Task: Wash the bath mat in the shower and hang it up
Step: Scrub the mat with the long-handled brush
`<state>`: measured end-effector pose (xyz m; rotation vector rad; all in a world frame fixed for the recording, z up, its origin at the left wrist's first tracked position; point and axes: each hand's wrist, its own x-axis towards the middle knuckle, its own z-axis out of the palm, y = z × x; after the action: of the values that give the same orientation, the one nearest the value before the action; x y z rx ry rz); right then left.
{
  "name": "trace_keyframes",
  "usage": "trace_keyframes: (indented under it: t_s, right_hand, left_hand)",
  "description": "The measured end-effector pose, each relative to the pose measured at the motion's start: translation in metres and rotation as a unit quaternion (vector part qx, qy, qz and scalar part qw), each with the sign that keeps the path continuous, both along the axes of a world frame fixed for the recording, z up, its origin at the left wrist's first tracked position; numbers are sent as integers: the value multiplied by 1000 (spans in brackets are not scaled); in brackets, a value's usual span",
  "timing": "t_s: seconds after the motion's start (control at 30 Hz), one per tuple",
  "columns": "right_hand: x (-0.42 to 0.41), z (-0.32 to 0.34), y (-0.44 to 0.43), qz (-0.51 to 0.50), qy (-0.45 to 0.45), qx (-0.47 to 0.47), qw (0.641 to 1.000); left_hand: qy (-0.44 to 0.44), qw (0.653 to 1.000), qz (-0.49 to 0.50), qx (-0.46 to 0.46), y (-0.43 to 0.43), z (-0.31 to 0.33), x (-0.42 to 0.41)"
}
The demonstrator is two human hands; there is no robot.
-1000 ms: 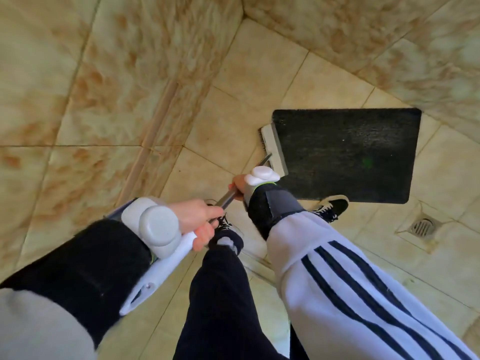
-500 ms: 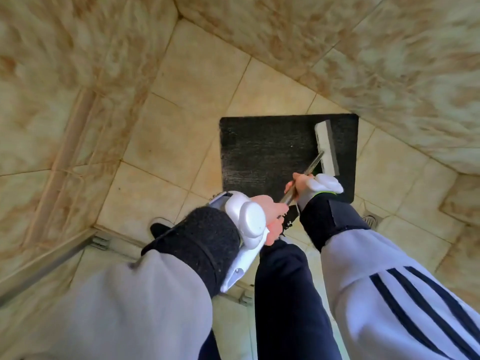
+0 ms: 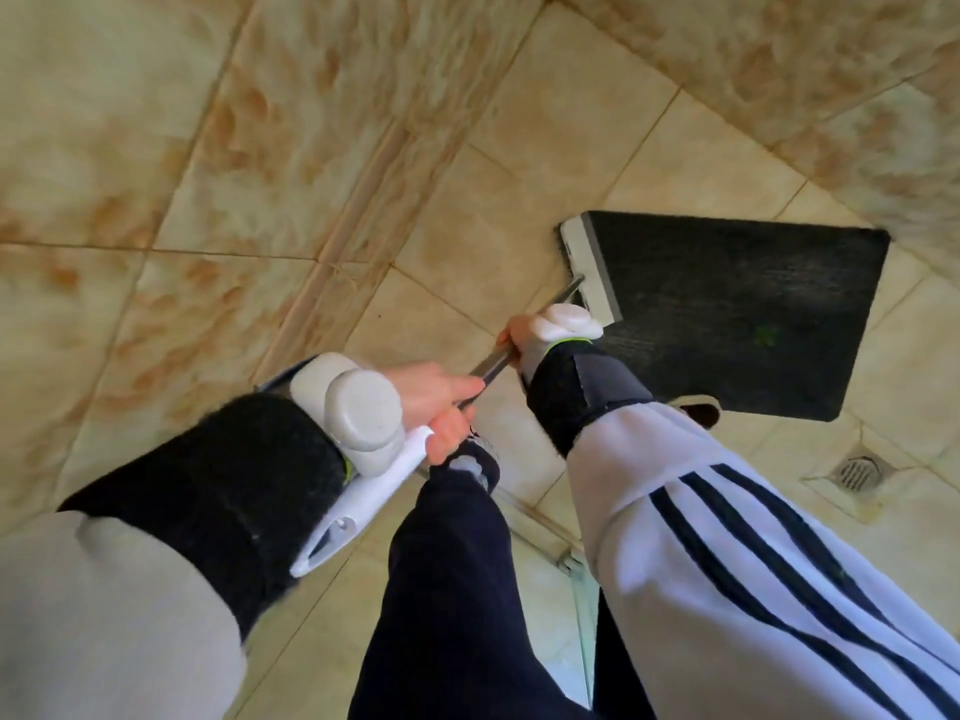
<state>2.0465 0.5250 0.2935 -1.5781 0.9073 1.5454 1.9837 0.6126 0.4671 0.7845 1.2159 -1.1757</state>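
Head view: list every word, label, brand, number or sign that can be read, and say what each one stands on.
No text can be read in this view.
Right sleeve: three dark stripes only, no lettering.
Bath mat: a small green spot, too blurred to read as a mark.
Left wrist device: no marking shows.

Fists round the handle [image 3: 488,365]: left hand [image 3: 436,402] rearward, right hand [image 3: 519,336] forward.

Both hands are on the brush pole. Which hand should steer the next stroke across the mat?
The right hand. It grips the metal shaft nearest the brush head, which rests on the mat's left edge. The left hand grips the handle's upper end, probably suited to pushing.
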Motion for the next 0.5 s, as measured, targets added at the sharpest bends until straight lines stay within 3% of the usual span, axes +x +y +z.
trace_keyframes:
  t_s: [0.13, 0.33, 0.43, 0.5]
  right_hand:
    - [-11, 10, 0, -9, -31, -36, 999]
    - [26, -21, -83, -92, -51, -121, 987]
    - [36, -45, -124, -25, -87, -192, 977]
    - [28, -47, -127, 5, -73, -202, 977]
  left_hand:
    - [-39, 998, -51, 12, -1, -1, -12]
    - [-53, 997, -50, -39, -61, -36, 16]
    - [-93, 990, -101, 23, -95, -62, 23]
    - [-107, 984, -139, 10, -99, -70, 18]
